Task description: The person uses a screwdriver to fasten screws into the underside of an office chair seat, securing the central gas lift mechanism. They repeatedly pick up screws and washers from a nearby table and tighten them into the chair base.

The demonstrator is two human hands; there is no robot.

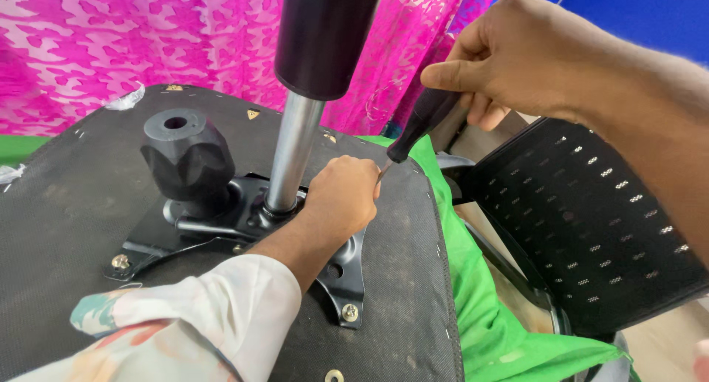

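At frame centre, the left hand (341,197) braces the chair's mounting plate (347,267), fingers curled together; the right hand (509,57), upper right, clamps a screwdriver (421,124) angled downward.

The upturned chair seat (81,197) has open fabric to the left of the metal mounting plate (347,267) and along its near edge, wide enough for a hand to pass. The middle is crowded: the chrome column (290,157) rises from the plate, with the black knob (186,157) close on its left. The left hand (341,197) lies against the column's right side, and the screwdriver (417,127) held in the right hand (509,57) slants in above it, closing that gap. Right of the seat's edge, the green cloth (487,308) and the black mesh backrest (591,227) fill the space; any gap between them is probably narrow.
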